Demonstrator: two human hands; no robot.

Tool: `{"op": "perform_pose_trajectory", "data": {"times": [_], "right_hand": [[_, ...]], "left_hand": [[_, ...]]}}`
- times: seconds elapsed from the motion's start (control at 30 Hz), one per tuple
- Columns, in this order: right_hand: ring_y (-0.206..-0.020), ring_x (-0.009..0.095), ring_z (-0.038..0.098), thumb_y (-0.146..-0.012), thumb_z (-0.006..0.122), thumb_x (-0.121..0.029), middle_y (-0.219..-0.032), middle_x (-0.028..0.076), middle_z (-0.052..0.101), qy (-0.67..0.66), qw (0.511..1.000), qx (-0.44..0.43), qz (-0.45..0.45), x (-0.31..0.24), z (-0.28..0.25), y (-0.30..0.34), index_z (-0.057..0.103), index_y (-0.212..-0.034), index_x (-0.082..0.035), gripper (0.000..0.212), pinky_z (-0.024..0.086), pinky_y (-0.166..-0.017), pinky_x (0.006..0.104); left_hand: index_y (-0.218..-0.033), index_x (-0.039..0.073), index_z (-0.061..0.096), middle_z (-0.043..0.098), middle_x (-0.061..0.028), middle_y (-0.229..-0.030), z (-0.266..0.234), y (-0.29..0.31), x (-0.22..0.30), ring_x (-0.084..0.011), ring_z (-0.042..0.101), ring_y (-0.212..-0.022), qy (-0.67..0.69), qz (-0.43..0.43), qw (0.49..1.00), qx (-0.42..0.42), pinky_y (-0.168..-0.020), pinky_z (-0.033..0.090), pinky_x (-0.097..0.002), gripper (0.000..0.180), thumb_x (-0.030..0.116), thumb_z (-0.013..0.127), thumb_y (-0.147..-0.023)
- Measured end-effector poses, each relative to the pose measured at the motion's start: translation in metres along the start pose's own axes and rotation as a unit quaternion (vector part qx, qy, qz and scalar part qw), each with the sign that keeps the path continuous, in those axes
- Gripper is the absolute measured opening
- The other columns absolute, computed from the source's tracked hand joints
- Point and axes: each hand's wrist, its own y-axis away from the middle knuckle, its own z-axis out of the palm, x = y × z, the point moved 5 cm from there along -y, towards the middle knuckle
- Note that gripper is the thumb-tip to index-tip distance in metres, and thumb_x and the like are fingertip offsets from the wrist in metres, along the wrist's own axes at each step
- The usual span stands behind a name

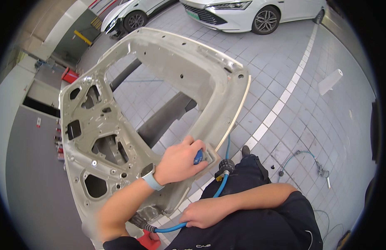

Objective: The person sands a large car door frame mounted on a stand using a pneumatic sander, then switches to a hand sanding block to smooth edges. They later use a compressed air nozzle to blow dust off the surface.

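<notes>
A bare, grey-beige car tailgate [159,58] with a large window opening and several cut-outs stands tilted in front of me. My left hand [180,161], a watch [149,170] on its wrist, curls over the blue knob [198,157] of what looks like a flat hand sanding block [210,156]. That block lies against the tailgate's near right rim; my fingers hide part of it. Close to my body, my right hand [201,212] is closed round a blue air hose [172,228]. The hose runs between a black round coupling [226,166] and a dark ribbed sleeve [147,225].
Dark padded supports [168,118] show through the window opening. On the tiled floor at right lies a thin hose with a metal air gun [323,172]. A white car [239,18] and another white car [134,16] stand beyond. Something red [149,241] sits below my left forearm.
</notes>
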Motion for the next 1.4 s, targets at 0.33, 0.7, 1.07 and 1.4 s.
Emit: {"op": "perform_pose_trajectory", "data": {"times": [0.33,0.7,1.07,1.4], "right_hand": [[-0.083,0.045,0.064,-0.092,0.062,-0.015,-0.086,0.027,0.066,-0.012,0.994,0.107,0.004,0.007,-0.032,0.028,0.063,-0.097,0.008,0.023,0.05,-0.076,0.0506],[-0.094,0.042,0.064,-0.099,0.056,-0.017,-0.097,0.024,0.068,-0.018,0.994,0.105,0.034,0.028,-0.114,0.132,0.064,-0.114,0.004,0.027,0.05,-0.083,0.0466],[-0.087,0.045,0.063,-0.096,0.059,-0.018,-0.087,0.024,0.066,-0.015,0.997,0.049,-0.055,0.045,-0.241,0.287,0.063,-0.102,0.001,0.02,0.049,-0.08,0.0524],[-0.085,0.044,0.065,-0.096,0.058,-0.017,-0.089,0.023,0.064,-0.067,0.977,0.152,-0.138,0.041,-0.328,0.28,0.06,-0.102,0.001,0.019,0.052,-0.076,0.0523]], "left_hand": [[-0.108,0.012,0.059,0.056,-0.0144,-0.098,0.005,-0.094,0.043,-0.0344,0.067,-0.077,-0.135,0.13,0.982,0.019,-0.063,0.054,-0.0439,0.036,0.031,0.076,-0.082],[-0.109,0.007,0.057,0.057,-0.0199,-0.099,-0.006,-0.229,0.049,-0.0393,0.067,-0.079,-0.104,0.093,0.99,0.029,-0.067,0.056,-0.0473,0.039,0.032,0.073,-0.084],[-0.112,0.013,0.06,0.056,-0.0159,-0.105,-0.023,-0.306,0.062,-0.037,0.067,-0.085,-0.116,-0.119,0.986,0.002,-0.068,0.056,-0.0461,0.038,0.037,0.073,-0.085],[-0.11,0.011,0.057,0.055,-0.0156,-0.1,-0.063,-0.378,-0.002,-0.0334,0.067,-0.079,-0.244,-0.149,0.952,-0.107,-0.061,0.055,-0.0441,0.036,0.029,0.073,-0.083]]}}
